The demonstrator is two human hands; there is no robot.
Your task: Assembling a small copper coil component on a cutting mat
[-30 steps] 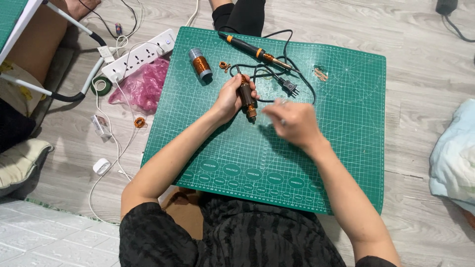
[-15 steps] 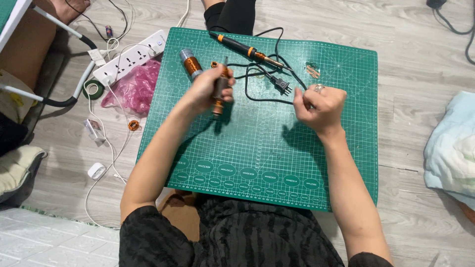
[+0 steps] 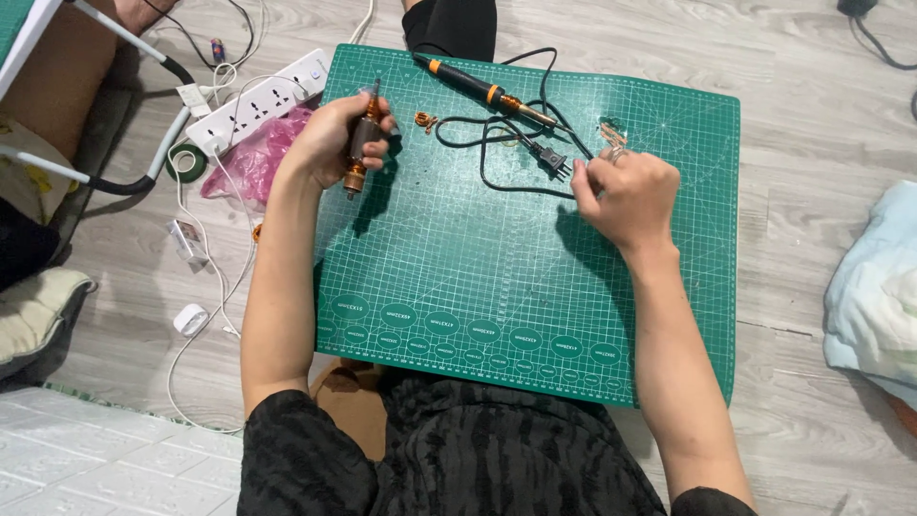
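Left hand [image 3: 336, 143] clamped on motor armature [image 3: 361, 143] (copper windings); right hand [image 3: 623, 194] fisted near plug [image 3: 554, 164], contents unclear.

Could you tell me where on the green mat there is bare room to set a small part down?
The cutting mat is bare across its middle and near half, between the left hand and right hand. The far edge is crowded: soldering iron, coiled black cord, small copper bits.

Green gridded cutting mat [image 3: 497, 287], orange-black soldering iron [image 3: 482, 89], pink bag [image 3: 256, 158]
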